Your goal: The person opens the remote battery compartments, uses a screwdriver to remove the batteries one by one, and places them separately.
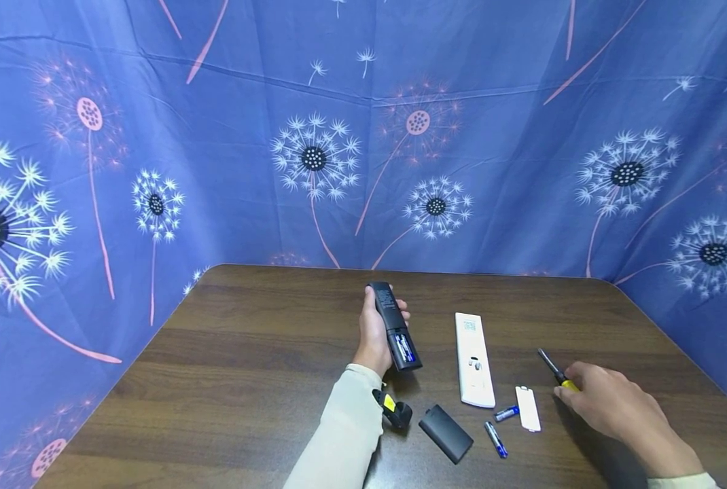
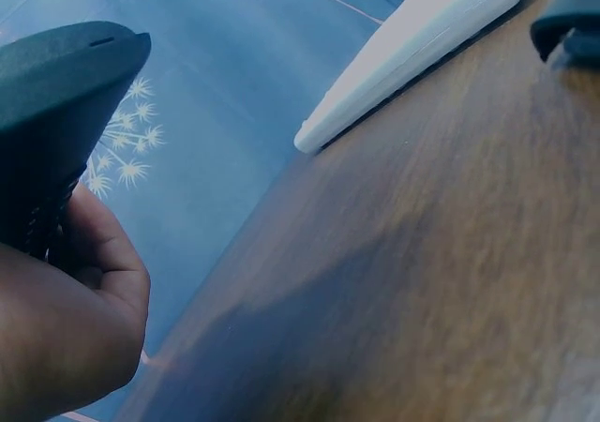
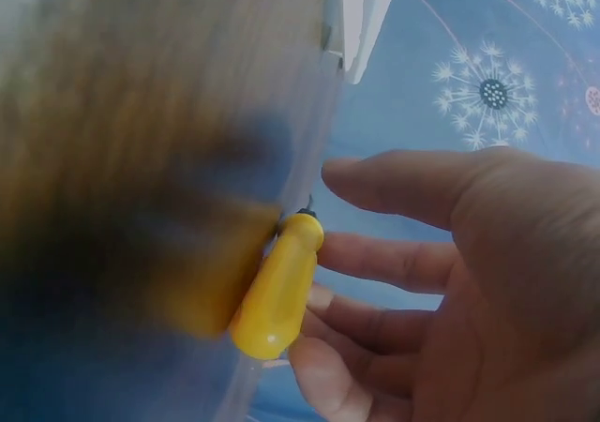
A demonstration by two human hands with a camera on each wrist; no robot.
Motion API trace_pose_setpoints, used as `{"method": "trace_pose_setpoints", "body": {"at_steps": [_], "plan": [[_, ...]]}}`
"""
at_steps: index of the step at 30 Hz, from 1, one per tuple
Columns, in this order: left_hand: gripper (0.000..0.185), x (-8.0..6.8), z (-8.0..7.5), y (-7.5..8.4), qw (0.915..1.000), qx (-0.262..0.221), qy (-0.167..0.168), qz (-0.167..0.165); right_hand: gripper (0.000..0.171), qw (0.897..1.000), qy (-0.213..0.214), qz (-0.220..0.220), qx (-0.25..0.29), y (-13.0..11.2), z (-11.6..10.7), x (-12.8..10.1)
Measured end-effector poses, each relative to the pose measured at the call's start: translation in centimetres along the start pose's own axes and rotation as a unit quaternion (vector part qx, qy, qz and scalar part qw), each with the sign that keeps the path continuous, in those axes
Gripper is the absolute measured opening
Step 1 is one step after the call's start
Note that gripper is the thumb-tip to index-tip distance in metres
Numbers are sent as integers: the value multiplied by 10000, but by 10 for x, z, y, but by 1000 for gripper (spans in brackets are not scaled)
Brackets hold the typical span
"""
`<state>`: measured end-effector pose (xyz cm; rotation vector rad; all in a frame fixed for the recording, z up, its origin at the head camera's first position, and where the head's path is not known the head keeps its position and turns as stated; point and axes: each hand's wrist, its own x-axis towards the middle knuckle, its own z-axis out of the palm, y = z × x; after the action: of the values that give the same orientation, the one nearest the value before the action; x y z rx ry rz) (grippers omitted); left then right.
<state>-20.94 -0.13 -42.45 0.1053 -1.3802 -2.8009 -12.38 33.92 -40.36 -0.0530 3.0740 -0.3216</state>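
Right hand (image 1: 608,404) reaches open-fingered for screwdriver (image 1: 556,372) — next, pinch it; left hand (image 1: 376,333) grips black remote (image 1: 394,327), batteries showing.

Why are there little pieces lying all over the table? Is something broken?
Nothing looks broken. The black remote in the left hand has its back open, its black cover lying off. The white remote's cover is off too, with two loose batteries nearby.

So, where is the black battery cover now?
In the head view, the black battery cover lies on the table, near the front edge, left of a loose battery.
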Motion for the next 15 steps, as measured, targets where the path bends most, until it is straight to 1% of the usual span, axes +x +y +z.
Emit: {"method": "trace_pose_setpoints", "body": {"at_steps": [8,12,15], "plan": [[58,2,1,-2,9999,-99,-16,-57,48,9995,-302,133,22,-1,-2,5],[57,2,3,-4,9999,-140,-25,-75,50,9994,-323,99,-11,-3,-3,6],[57,2,4,-4,9998,-155,-49,-82,46,9995,-296,51,-51,-4,-3,6]]}}
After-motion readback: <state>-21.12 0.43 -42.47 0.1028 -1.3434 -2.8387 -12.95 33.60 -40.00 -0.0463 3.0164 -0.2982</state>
